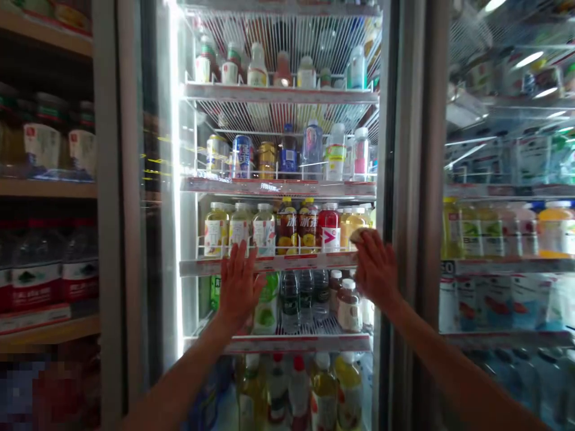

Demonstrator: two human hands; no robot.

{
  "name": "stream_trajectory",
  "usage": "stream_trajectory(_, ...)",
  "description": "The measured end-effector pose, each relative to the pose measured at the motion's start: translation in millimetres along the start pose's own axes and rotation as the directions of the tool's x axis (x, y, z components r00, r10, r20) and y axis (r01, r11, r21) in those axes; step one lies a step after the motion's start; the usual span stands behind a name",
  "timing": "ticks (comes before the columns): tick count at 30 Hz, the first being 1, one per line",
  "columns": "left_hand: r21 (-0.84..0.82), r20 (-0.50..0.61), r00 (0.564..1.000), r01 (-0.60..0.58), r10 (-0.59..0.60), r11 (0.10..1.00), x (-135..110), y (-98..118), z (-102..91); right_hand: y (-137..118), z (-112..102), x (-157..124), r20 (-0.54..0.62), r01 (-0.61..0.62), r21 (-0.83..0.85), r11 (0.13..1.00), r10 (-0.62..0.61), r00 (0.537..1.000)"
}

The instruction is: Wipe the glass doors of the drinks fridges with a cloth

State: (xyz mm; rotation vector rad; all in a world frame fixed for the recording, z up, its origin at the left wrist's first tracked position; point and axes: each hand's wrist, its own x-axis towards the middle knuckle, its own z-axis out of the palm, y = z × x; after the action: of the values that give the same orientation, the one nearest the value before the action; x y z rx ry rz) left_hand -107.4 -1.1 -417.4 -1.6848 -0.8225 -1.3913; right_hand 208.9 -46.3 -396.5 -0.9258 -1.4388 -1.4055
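Note:
My left hand [238,287] is raised with its fingers spread, in front of the price rail of the middle shelf [274,263]. It holds nothing; whether its palm rests on the glass I cannot tell. My right hand [377,266] is up near the right edge of the cooler door, its fingers closed over a small pale beige cloth [360,234], mostly hidden by the hand. Faint reflections show on the glass door [157,158] before the lit shelves. Behind my hands stand juice bottles [264,230], dark iced tea bottles [287,224] and a red drink bottle [329,227].
Cans [242,157] and bottles fill the upper shelves, with large bottles [323,389] at the bottom. A metal door frame [411,179] runs down the right, beside another drinks cooler [507,233]. Wooden shelves [49,188] with bottles stand at the left.

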Motion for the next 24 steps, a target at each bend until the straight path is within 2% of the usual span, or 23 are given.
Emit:
stream_trajectory(2,-0.001,-0.013,1.000,0.023,-0.023,1.000,3.1,-3.6,0.7,5.5,3.5,11.3,-0.091,-0.139,-0.005,0.990,0.138,0.986)
stream_trajectory(4,0.006,-0.018,0.999,0.034,-0.034,0.999,5.8,-6.3,2.2,2.3,7.2,21.2,-0.153,-0.204,0.002,0.979,0.202,0.967)
stream_trajectory(5,0.013,-0.022,0.999,0.032,-0.032,0.999,6.8,-7.3,3.3,-1.1,8.8,24.9,-0.165,-0.194,0.001,0.981,0.191,0.968)
stream_trajectory(7,0.024,-0.041,0.999,0.025,-0.024,0.999,7.6,-9.0,5.7,-5.5,11.0,31.6,-0.119,-0.082,0.003,0.997,0.082,0.990)
stream_trajectory(9,0.025,-0.065,0.998,0.018,-0.016,1.000,7.3,-10.7,7.7,-0.4,12.4,40.9,-0.053,0.036,0.024,0.999,-0.034,0.998)
stream_trajectory(10,0.024,-0.074,0.997,0.014,-0.012,1.000,6.9,-11.6,8.1,5.8,13.1,47.2,-0.060,0.031,0.029,0.999,-0.029,0.998)
stream_trajectory(11,0.022,-0.079,0.997,0.009,-0.008,1.000,6.6,-12.5,8.2,12.8,14.0,54.3,-0.106,-0.023,0.029,0.999,0.026,0.994)
stream_trajectory(13,0.015,-0.076,0.997,0.002,-0.001,1.000,7.2,-12.5,7.4,22.6,16.8,68.4,-0.230,-0.197,0.041,0.980,0.201,0.952)
stream_trajectory(14,0.009,-0.080,0.997,-0.002,0.002,1.000,8.7,-10.8,6.8,22.4,18.6,74.0,-0.259,-0.257,0.058,0.965,0.263,0.929)
stream_trajectory(15,-0.001,-0.080,0.997,-0.004,0.004,1.000,11.2,-7.3,6.1,17.7,20.5,77.8,-0.251,-0.272,0.079,0.959,0.283,0.926)
stream_trajectory(17,-0.040,-0.076,0.997,-0.007,0.004,0.999,19.8,6.5,5.7,-3.1,23.6,79.6,-0.144,-0.212,0.127,0.969,0.229,0.963)
stream_trajectory(20,-0.137,-0.080,0.996,-0.059,0.048,0.989,39.8,43.7,9.7,-44.0,25.5,72.4,-0.005,-0.131,0.236,0.963,0.136,0.991)
stream_trajectory(22,-0.204,-0.112,0.986,-0.143,0.122,0.968,54.6,74.0,17.1,-62.2,24.6,65.8,0.003,-0.152,0.323,0.934,0.160,0.987)
stream_trajectory(24,-0.225,-0.143,0.970,-0.224,0.195,0.948,67.4,102.1,28.6,-67.7,22.4,60.6,-0.006,-0.200,0.422,0.884,0.223,0.975)
